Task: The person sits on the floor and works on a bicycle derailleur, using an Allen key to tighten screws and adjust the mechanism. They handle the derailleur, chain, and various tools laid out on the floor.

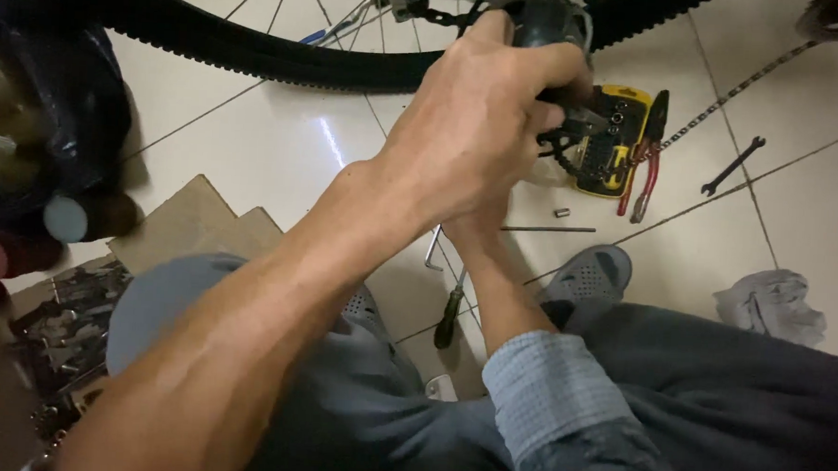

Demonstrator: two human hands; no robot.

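Derailleur [551, 25] work at the wheel [285, 60]: my left hand [481, 116] clenches it, right hand hidden, grip unclear; next needs steady holding.

Left hand [485, 116] grips a dark rounded part [541, 19] at the bicycle wheel [257, 54], top centre; right hand hidden behind it

Dark rounded part [541, 19] by bicycle wheel hub, gripped from above
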